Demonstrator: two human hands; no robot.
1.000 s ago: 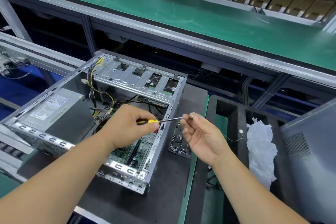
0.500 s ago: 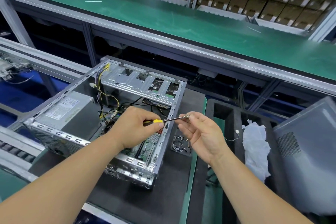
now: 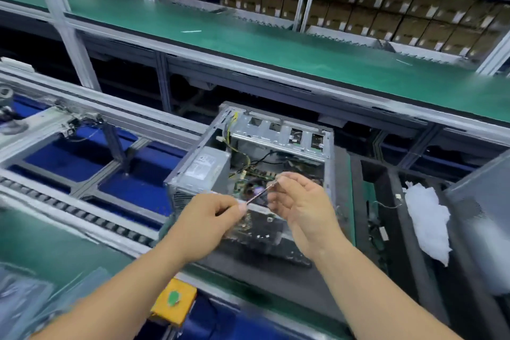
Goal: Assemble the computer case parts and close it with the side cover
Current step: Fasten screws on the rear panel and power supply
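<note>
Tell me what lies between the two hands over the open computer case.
In the head view the thin metal shaft of a screwdriver bridges the gap from the left hand, which grips it, to the fingertips of the right hand, above the open case.

No text can be read anywhere. A white label (image 3: 202, 165) sits on the grey power supply (image 3: 207, 167) just beyond the left hand (image 3: 209, 218), but its print is blurred beyond reading.
</note>
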